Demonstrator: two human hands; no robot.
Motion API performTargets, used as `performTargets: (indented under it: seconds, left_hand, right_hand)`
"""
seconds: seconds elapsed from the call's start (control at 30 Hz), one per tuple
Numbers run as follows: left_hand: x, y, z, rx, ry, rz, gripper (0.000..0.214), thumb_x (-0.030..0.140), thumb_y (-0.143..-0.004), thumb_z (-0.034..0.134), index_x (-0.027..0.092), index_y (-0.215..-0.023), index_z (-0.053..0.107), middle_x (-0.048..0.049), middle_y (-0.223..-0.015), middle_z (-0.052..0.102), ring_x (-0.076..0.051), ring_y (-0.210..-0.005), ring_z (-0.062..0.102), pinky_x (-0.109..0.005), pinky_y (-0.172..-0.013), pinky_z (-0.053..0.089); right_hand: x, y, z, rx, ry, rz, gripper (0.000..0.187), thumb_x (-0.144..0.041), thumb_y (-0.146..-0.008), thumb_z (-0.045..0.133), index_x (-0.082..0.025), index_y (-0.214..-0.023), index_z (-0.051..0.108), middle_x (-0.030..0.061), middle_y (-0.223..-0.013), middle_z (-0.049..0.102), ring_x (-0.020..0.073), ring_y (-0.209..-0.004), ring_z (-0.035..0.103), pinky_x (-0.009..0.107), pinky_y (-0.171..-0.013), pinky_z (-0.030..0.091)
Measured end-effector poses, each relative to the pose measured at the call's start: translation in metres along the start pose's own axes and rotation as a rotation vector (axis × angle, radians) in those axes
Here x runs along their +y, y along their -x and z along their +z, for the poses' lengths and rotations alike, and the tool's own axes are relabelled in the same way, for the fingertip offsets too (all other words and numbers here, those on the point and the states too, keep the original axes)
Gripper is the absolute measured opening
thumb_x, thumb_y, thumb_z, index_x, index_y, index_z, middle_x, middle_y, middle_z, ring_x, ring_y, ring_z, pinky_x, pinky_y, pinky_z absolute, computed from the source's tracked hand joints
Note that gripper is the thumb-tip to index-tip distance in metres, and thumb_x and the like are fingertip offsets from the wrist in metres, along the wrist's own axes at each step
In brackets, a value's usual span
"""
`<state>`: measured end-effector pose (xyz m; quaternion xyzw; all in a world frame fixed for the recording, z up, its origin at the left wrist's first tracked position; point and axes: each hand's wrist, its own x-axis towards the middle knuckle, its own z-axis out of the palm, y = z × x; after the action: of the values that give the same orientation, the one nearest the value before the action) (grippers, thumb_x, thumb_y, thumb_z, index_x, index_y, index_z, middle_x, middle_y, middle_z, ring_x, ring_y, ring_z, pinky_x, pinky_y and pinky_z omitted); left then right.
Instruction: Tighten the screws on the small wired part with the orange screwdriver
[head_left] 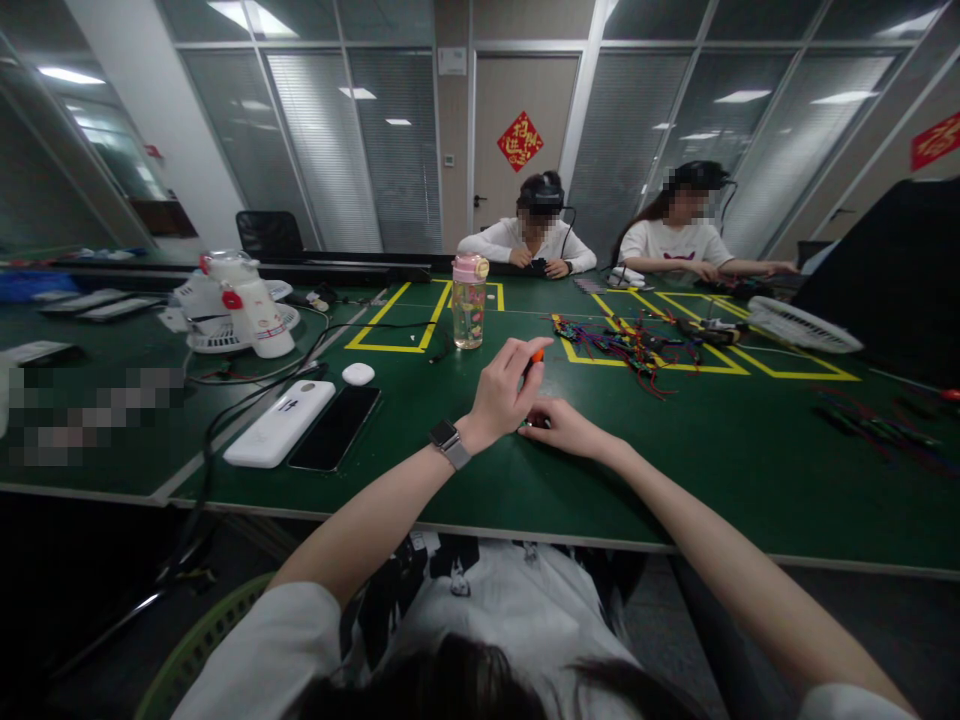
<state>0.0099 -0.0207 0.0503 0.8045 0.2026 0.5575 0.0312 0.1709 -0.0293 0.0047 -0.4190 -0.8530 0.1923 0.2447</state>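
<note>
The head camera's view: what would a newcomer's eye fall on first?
Probably the left hand, gripping something orange, close to the right hand over the green table at the picture's centre. Beyond them stands a bottle with a pink lid, and farther right lies a tangle of wires. On the door behind hangs a red diamond-shaped sign.

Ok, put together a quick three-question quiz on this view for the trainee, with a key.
1. Fill in: the small object held in the left hand shows the colour ____.
2. True or false: the watch is on the left wrist.
3. What lies right beside the black phone, on its left in the picture?
A) a fan
B) a white slab-shaped device
C) a bundle of wires

Key: 1. orange; 2. true; 3. B
</note>
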Motion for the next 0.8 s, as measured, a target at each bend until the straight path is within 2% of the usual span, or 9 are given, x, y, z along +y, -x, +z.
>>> performTargets:
  seconds: [0.8]
  left_hand:
    - [0.0004,0.0001,0.0003,-0.007,0.018,-0.017,0.03,0.024,-0.098,0.036,0.018,-0.124,0.049,-0.0064,-0.101,0.057,-0.015,-0.089,0.055,-0.028,-0.08,0.047]
  right_hand:
    - [0.0002,0.0,0.0001,0.009,0.006,-0.005,0.01,-0.024,-0.081,0.061,-0.015,-0.085,0.063,0.0008,-0.069,0.059,0.0141,-0.062,0.05,0.025,-0.059,0.039]
